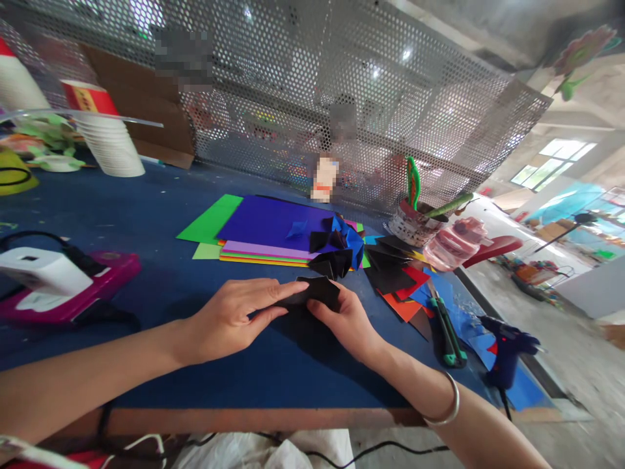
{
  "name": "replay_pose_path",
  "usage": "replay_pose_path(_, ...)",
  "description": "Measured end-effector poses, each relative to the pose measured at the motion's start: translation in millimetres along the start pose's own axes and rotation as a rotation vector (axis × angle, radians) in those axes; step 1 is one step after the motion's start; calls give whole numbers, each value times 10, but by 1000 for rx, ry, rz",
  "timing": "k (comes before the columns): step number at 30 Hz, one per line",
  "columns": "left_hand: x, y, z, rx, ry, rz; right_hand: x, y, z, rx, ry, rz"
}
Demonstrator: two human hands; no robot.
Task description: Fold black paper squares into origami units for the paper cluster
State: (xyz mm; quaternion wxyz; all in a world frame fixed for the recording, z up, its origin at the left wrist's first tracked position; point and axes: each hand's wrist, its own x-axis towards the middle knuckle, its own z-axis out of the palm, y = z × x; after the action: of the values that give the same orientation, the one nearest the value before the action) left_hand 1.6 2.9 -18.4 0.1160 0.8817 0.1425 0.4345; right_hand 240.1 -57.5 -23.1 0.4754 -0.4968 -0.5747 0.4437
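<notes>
Between my two hands is a piece of black paper (318,292), held a little above the blue tabletop (195,381). My left hand (244,309) pinches its left side, with the index finger stretched along the paper and the thumb below. On the right side, my right hand (349,319) grips it with the thumb in front and the other fingers behind. Just beyond lie folded black and blue paper pieces (336,244), partly on a stack of coloured sheets (273,218) topped with dark blue.
To the right are black, red and orange paper scraps (390,270), a green utility knife (445,329), a glue gun (510,352) and a pink bottle (454,244). A magenta power strip (117,270) sits at left, stacked paper cups (110,140) behind it. A perforated metal panel (273,78) closes the back.
</notes>
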Motion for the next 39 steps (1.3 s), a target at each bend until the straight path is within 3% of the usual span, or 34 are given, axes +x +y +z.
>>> replay_pose_path(10, -11, -9, -10, 67, 16, 39, -70, -83, 34, -325, -64, -150)
replay_pose_path(17, -7, -23, -5, 82, 51, 58, -81, -87, 63, -263, -20, -115)
replay_pose_path(28, -9, -16, 11, 46, 2, 91, -61, -8, 64, -218, -60, -80)
replay_pose_path(39, -34, -32, 11, 209, -20, 205, -81, -48, 97, -156, -31, -68)
